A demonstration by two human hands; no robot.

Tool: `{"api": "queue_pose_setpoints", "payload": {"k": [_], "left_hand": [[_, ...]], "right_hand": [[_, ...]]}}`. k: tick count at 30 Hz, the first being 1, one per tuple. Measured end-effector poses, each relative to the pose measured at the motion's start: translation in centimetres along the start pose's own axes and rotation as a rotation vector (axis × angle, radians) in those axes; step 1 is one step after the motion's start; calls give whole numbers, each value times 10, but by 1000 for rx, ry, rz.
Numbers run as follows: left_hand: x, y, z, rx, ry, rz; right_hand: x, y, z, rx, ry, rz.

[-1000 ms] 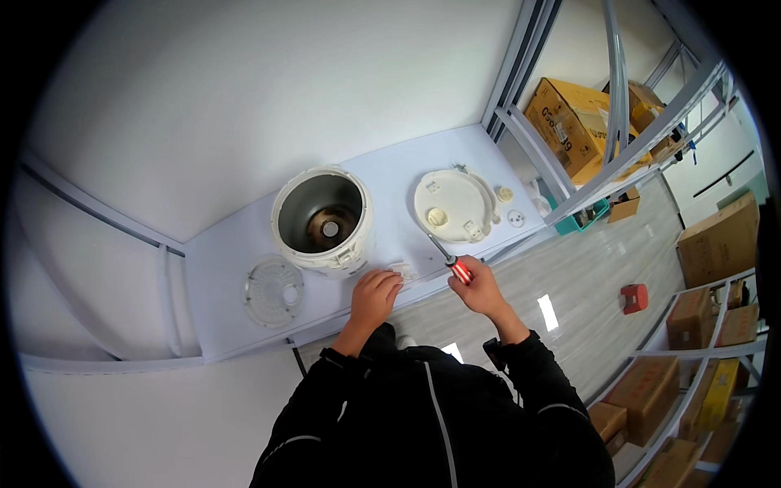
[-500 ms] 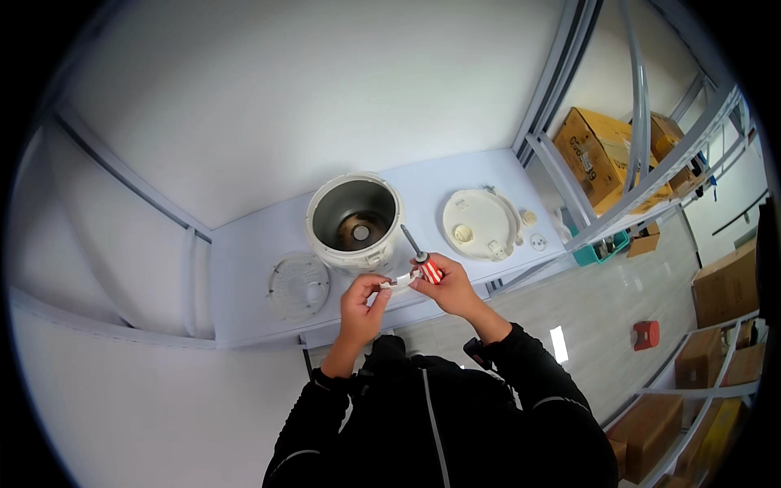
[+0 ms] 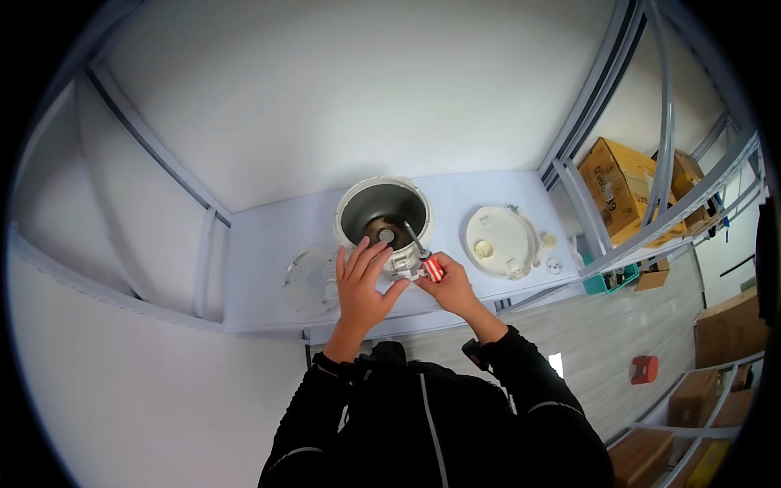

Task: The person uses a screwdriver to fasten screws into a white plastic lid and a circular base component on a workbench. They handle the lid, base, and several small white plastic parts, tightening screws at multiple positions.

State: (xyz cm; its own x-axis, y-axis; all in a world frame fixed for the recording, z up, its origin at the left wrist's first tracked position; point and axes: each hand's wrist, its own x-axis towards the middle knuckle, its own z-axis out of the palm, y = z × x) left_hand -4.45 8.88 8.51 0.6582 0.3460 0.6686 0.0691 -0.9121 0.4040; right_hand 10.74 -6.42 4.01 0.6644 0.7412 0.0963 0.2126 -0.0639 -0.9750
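A white rice cooker body (image 3: 358, 205) stands on the table with its top open, showing a grey inner wall and a brownish bottom with a round disc. My left hand (image 3: 363, 294) is at its near side, fingers spread and stretched over the near rim; whether they touch it I cannot tell. My right hand (image 3: 452, 290) is closed round a screwdriver (image 3: 432, 266) with a red and white handle, its shaft pointing up and left across the cooker's rim. By the right fingertips shows a bit of white plastic, mostly hidden against the cooker.
Left of the cooker lies a round translucent cover (image 3: 307, 281) on the pale table (image 3: 254, 281). To its right is a round white lid (image 3: 503, 240) with small parts around it. Metal frame posts, a cardboard box (image 3: 622, 191) and a teal bin (image 3: 612, 279) are at the right.
Both hands have moved up to the cooker. My left hand has let go of the small curved white part and spread its fingers. The view has shifted a little; the screwdriver stays in my right hand.
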Motion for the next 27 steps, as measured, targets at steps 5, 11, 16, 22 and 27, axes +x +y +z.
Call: {"api": "queue_pose_setpoints", "payload": {"k": [5,11,16,22,27], "left_hand": [[-4,-12,14,-4,-14,14],[-4,-17,24,-73,34,-13],[-5,-17,26,-87,52,-24],[-4,-15,28,-97,84,-29],[-3,-13,27,-75,106,-26]], "right_hand": [[5,3,5,-71,31,-8],[8,0,2,-29,42,-21],[13,14,6,10,68,-1],[11,25,8,51,59,47],[13,13,6,202,15,126]]}}
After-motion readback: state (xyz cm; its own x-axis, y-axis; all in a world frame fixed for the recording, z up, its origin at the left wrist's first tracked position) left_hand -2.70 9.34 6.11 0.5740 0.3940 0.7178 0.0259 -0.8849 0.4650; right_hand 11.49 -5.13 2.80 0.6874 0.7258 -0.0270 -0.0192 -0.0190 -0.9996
